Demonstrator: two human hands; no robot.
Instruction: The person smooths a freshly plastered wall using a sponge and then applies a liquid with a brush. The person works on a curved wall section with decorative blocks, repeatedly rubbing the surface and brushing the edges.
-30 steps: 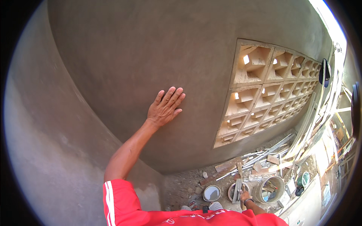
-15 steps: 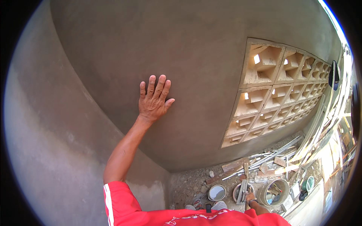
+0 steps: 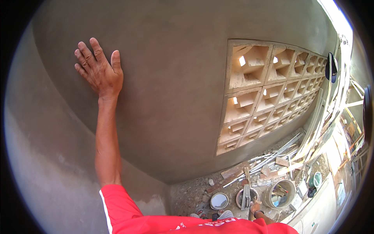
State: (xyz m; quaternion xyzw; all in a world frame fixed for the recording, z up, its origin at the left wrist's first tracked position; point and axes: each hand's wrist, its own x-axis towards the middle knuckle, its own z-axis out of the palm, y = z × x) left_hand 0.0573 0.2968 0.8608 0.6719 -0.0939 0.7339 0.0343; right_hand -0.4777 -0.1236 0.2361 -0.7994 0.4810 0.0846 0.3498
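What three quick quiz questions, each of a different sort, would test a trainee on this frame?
1. True or false: the left hand lies flat, fingers spread, on the grey plastered wall.
2. Which is set into the wall to the right? A) glass window B) grid of ventilation blocks C) wooden door
3. Fill in: the right hand, low by the buckets on the ground, grips a long ____.

Key: 1 true; 2 B; 3 tool, too small to identify further.
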